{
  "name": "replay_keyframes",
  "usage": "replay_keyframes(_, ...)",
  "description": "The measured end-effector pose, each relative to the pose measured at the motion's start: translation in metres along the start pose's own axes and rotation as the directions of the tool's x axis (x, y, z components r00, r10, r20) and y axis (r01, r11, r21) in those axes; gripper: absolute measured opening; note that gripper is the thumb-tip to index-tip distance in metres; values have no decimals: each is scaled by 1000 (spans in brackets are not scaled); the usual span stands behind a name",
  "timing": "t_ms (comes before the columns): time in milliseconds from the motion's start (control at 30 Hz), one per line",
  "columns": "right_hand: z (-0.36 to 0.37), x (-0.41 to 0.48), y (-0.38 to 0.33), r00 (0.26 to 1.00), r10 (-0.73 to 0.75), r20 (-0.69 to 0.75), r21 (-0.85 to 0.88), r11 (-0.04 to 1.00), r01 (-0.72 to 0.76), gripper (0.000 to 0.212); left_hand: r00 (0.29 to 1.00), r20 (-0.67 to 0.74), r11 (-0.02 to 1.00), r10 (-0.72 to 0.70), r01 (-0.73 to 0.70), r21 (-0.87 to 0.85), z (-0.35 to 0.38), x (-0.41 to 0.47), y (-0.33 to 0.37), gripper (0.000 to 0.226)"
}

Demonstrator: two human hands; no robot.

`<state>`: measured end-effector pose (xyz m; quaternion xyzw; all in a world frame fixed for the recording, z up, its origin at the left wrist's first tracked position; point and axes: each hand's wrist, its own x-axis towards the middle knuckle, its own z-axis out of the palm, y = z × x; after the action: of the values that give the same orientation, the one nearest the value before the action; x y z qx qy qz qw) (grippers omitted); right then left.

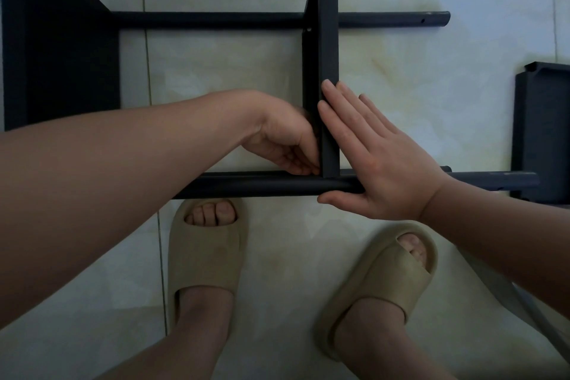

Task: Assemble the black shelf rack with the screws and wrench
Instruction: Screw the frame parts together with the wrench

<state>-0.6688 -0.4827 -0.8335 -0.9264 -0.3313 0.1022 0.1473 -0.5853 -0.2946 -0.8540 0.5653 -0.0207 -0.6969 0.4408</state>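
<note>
The floor [401, 49] is made of pale, shiny tiles. On the left hand [283, 139] the fingers [303, 165] curl in with their tips close together. They sit right in the corner where the upright black metal shelf board [328, 40] meets the near black round tube [262, 185]. I cannot tell if they pinch anything.

The right hand [379, 157] is flat, and its straight fingers [339, 111] press on the other side of that board. Its thumb lies along the near tube's lower edge.

Board and tube are parts of the black metal shelf rack [61, 55]. The rack lies on its side on the floor in front of the person. Its tubes end in free tips on the right. Bare floor shows between the tubes on both sides of the board.

A loose black metal panel [543, 117] sits at the right edge, by the near tube's tip. Two tan foam slippers [205, 253] stand just this side of the near tube.
</note>
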Motion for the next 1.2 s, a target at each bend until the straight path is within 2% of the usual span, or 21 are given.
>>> replay_keyframes(200,1,0,0,1000,1,-1,0,1000,-1,104,1000,14,1000,25,-24,-13,-3,1,-5,18)
replay_keyframes(433,1,0,1,1000,-2,-5,-5,1000,2,104,995,16,968,-96,90,233,-11,-1,5,16)
replay_keyframes(800,1,0,1,1000,-6,-10,-7,1000,6,104,993,47,984,-109,101,148,-11,-1,2,30)
replay_keyframes(1000,1,0,1,1000,-4,-9,-12,1000,4,104,998,18,984,-64,61,166,-7,0,-2,13)
replay_keyframes(1200,1,0,1,1000,-5,-8,-9,1000,5,104,999,28,987,-38,33,156,-9,1,-2,15)
